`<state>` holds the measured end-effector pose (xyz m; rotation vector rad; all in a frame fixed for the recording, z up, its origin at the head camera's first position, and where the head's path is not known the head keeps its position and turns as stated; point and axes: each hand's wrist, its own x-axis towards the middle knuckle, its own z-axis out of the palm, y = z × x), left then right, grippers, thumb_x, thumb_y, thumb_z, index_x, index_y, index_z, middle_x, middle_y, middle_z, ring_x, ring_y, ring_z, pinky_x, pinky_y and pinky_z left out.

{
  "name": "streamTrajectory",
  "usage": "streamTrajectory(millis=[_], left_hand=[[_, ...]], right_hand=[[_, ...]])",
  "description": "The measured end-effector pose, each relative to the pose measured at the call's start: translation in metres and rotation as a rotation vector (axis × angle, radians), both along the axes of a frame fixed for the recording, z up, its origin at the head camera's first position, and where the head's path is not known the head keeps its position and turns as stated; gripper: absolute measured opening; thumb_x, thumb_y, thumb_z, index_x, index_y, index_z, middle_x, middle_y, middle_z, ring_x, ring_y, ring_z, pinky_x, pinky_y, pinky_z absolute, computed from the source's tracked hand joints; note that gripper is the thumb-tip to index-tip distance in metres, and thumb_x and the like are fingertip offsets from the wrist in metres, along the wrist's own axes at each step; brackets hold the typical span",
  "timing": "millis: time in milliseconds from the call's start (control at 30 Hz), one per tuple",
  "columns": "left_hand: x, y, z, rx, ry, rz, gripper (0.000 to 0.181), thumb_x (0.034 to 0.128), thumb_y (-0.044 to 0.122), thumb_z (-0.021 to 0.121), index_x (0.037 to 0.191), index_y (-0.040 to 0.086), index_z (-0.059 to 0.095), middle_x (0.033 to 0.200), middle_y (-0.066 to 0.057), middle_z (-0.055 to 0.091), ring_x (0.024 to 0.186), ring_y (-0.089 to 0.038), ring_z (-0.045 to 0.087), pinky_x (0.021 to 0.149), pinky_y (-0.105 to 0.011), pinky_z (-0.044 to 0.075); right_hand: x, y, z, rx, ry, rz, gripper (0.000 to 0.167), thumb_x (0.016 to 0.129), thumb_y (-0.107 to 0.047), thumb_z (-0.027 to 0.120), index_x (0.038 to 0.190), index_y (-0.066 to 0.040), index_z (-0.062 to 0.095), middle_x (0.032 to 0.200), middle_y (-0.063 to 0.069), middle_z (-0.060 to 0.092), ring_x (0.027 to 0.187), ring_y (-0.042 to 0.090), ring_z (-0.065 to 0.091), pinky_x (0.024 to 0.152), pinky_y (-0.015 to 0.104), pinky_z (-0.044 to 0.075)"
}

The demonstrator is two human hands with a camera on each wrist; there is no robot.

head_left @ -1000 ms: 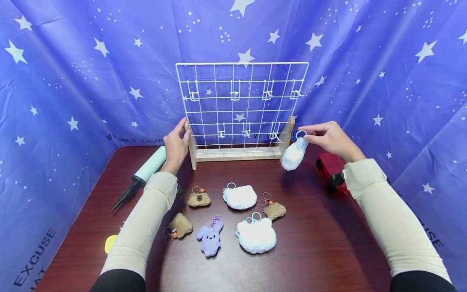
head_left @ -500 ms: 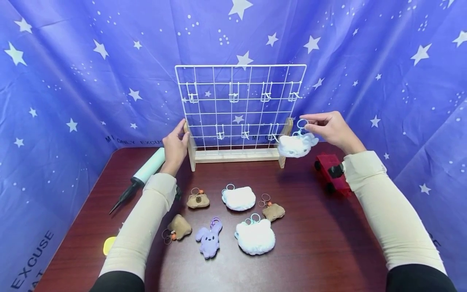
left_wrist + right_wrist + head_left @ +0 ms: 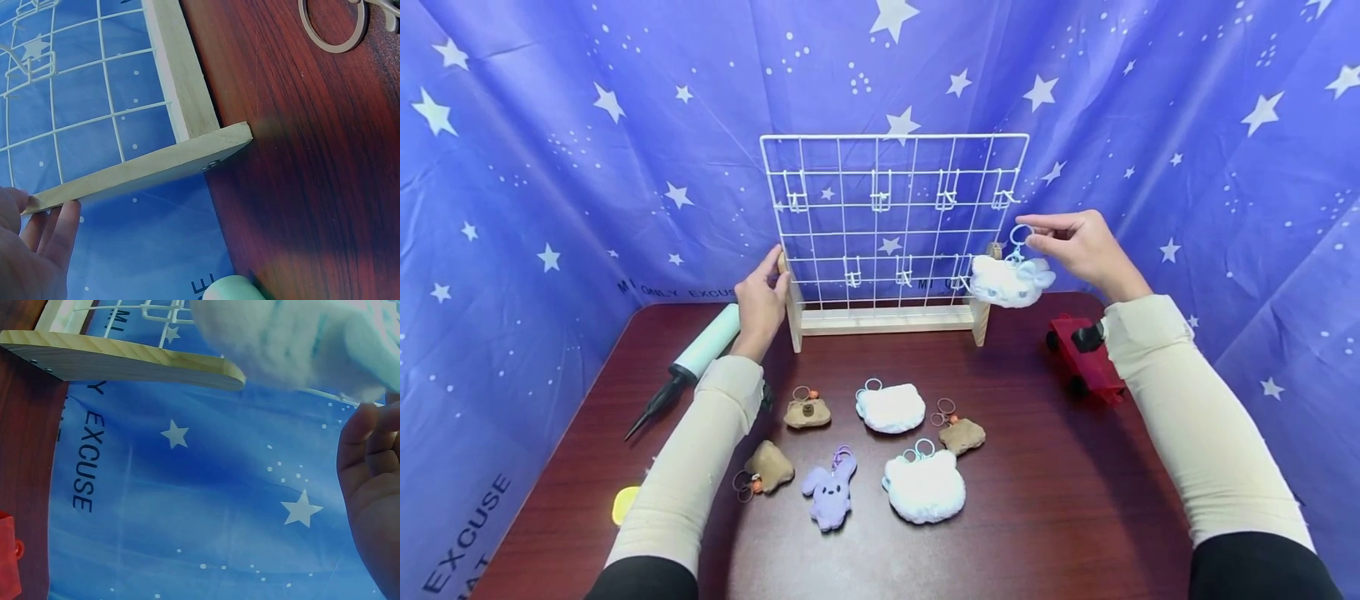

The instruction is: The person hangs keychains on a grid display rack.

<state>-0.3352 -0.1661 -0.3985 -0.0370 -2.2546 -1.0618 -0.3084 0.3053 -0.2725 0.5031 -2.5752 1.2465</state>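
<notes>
Your left hand (image 3: pixel 761 304) pinches the left wooden upright (image 3: pixel 795 315) of the wire rack (image 3: pixel 887 320), apparently for steadiness. Your right hand (image 3: pixel 1084 248) pinches the ring (image 3: pixel 1012 232) of 1 white plush keychain (image 3: pixel 1006 285), so it dangles face-out near the rack's right end.

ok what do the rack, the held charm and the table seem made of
Rack: thin, rigid white wire, likely coated metal; its posts look like pale wood, grain showing. Charm: soft white plush, judging by its fuzzy surface. Table: glossy, reddish-brown, streaked like wood, possibly laminate.
</notes>
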Motion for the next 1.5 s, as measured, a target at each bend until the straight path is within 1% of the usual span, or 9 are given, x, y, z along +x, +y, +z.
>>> streamTrajectory(millis=[100, 333, 467, 600, 800, 900, 1133, 1333, 1500], left_hand=[[0.0, -0.001, 0.0, 0.0, 0.0, -0.001, 0.049, 0.0967, 0.015, 0.069, 0.144, 0.025, 0.06, 0.11, -0.013, 0.078, 0.092, -0.032, 0.075, 0.082, -0.046, 0.059], [0.0, -0.001, -0.002, -0.006, 0.002, -0.002, 0.049, 0.0968, 0.015, 0.069, 0.144, 0.026, 0.06, 0.11, -0.014, 0.077, 0.092, -0.032, 0.075, 0.08, -0.045, 0.06], [0.0, -0.001, -0.002, -0.001, 0.005, -0.004, 0.05, 0.0966, 0.015, 0.069, 0.144, 0.026, 0.06, 0.111, -0.014, 0.077, 0.092, -0.032, 0.075, 0.08, -0.045, 0.061], [0.0, -0.001, -0.003, 0.0, 0.005, 0.001, 0.05, 0.0967, 0.014, 0.069, 0.144, 0.026, 0.06, 0.111, -0.014, 0.077, 0.092, -0.032, 0.075, 0.08, -0.045, 0.061], [-0.001, 0.0, -0.004, 0.006, 0.03, -0.009, 0.049, 0.0956, 0.012, 0.07, 0.142, 0.024, 0.062, 0.109, -0.015, 0.077, 0.091, -0.033, 0.075, 0.083, -0.046, 0.06], [-0.001, 0.0, -0.004, 0.007, 0.046, -0.01, 0.048, 0.095, 0.012, 0.07, 0.141, 0.022, 0.063, 0.108, -0.016, 0.078, 0.089, -0.033, 0.075, 0.084, -0.046, 0.06], [0.0, 0.001, -0.003, 0.01, 0.04, -0.007, 0.049, 0.0953, 0.013, 0.071, 0.142, 0.024, 0.062, 0.109, -0.016, 0.077, 0.09, -0.033, 0.075, 0.084, -0.046, 0.06], [0.001, 0.001, -0.001, 0.01, 0.034, -0.006, 0.049, 0.0955, 0.013, 0.07, 0.142, 0.025, 0.061, 0.109, -0.016, 0.077, 0.088, -0.034, 0.074, 0.082, -0.047, 0.06], [0.0, 0.0, -0.001, 0.008, 0.036, -0.004, 0.049, 0.0953, 0.013, 0.07, 0.143, 0.024, 0.061, 0.111, -0.015, 0.077, 0.091, -0.033, 0.074, 0.085, -0.046, 0.06]], right_hand=[[0.0, -0.001, 0.004, 0.006, 0.02, 0.001, 0.037, 0.095, -0.017, 0.072, 0.131, -0.007, 0.07, 0.065, -0.009, 0.053, 0.059, 0.008, 0.043, 0.047, 0.026, 0.032], [-0.004, -0.005, 0.011, -0.026, 0.023, 0.003, 0.035, 0.095, -0.019, 0.073, 0.13, -0.013, 0.071, 0.066, -0.007, 0.057, 0.061, 0.008, 0.047, 0.047, 0.027, 0.032], [-0.007, -0.01, 0.015, -0.03, 0.041, -0.003, 0.036, 0.095, -0.018, 0.072, 0.13, -0.01, 0.071, 0.067, -0.008, 0.056, 0.062, 0.007, 0.047, 0.048, 0.025, 0.032], [-0.01, -0.012, 0.02, -0.033, 0.02, -0.004, 0.038, 0.095, -0.018, 0.072, 0.132, -0.007, 0.069, 0.067, -0.01, 0.056, 0.064, 0.007, 0.048, 0.049, 0.024, 0.034], [-0.014, -0.011, 0.024, -0.015, -0.004, -0.031, 0.037, 0.096, -0.022, 0.071, 0.132, -0.013, 0.069, 0.07, -0.01, 0.06, 0.066, 0.008, 0.052, 0.047, 0.024, 0.035], [-0.016, -0.011, 0.024, -0.01, -0.01, -0.039, 0.037, 0.096, -0.023, 0.071, 0.132, -0.014, 0.07, 0.07, -0.011, 0.059, 0.066, 0.008, 0.051, 0.047, 0.024, 0.034], [-0.021, -0.01, 0.022, -0.023, -0.012, -0.022, 0.037, 0.096, -0.022, 0.071, 0.131, -0.011, 0.07, 0.071, -0.001, 0.059, 0.065, 0.012, 0.052, 0.048, 0.022, 0.037], [-0.026, -0.011, 0.02, -0.014, -0.004, -0.032, 0.037, 0.096, -0.018, 0.071, 0.132, -0.007, 0.069, 0.07, -0.006, 0.06, 0.064, 0.009, 0.052, 0.049, 0.02, 0.038], [-0.03, -0.012, 0.017, -0.004, 0.053, -0.041, 0.037, 0.095, -0.013, 0.071, 0.132, -0.005, 0.068, 0.075, -0.012, 0.062, 0.067, 0.004, 0.052, 0.052, 0.017, 0.039]])
